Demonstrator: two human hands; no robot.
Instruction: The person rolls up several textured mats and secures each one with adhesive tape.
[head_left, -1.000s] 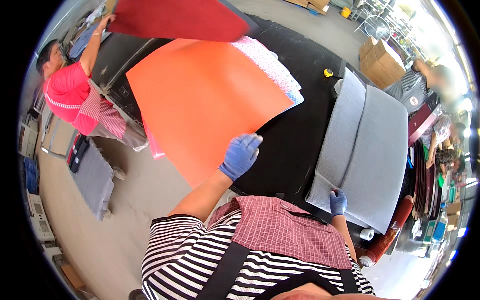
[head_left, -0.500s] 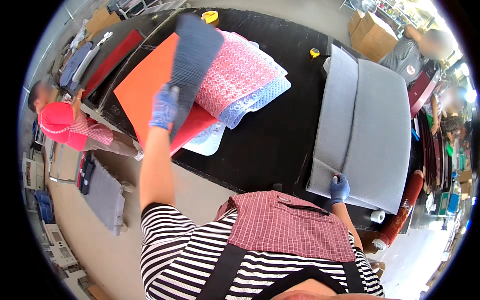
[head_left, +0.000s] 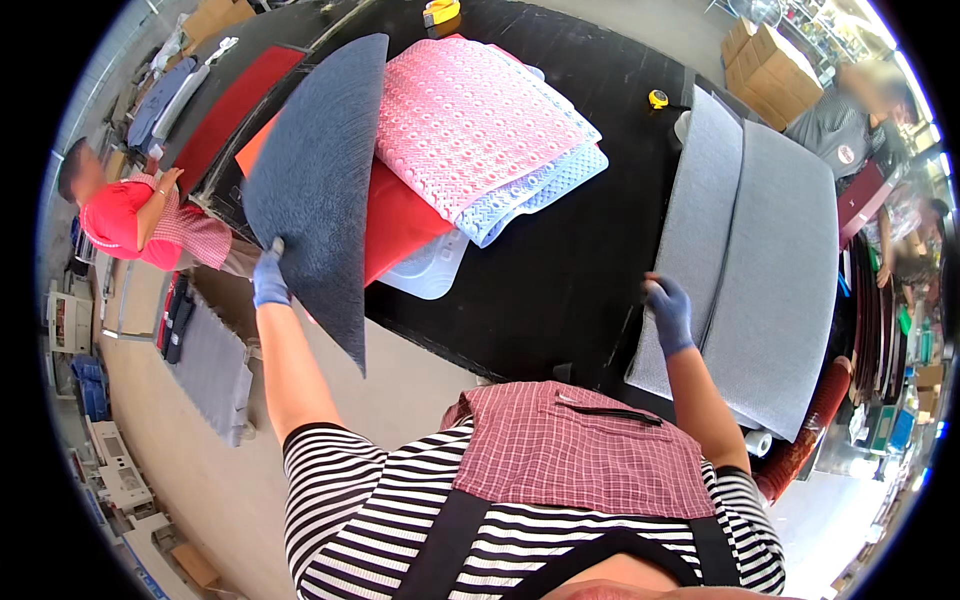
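Note:
My left hand, in a blue glove, grips the lower left edge of a dark blue-grey mat. This mat is curved along its left side and tilts over an orange sheet. My right hand, also gloved, is raised beside the left edge of a large folded grey mat; its fingers are curled in, and no object shows in them. Between my hands lies a stack: a pink bumpy mat, light blue bumpy mats and a red sheet.
The black table carries a yellow tape measure and a yellow tape roll. At right are a white roll and a red roll. A co-worker in red stands at left; other people are at right.
My left hand has drawn the dark mat left and toward me, turning its broad face into view. My right hand has let go of the grey mat's near corner and risen.

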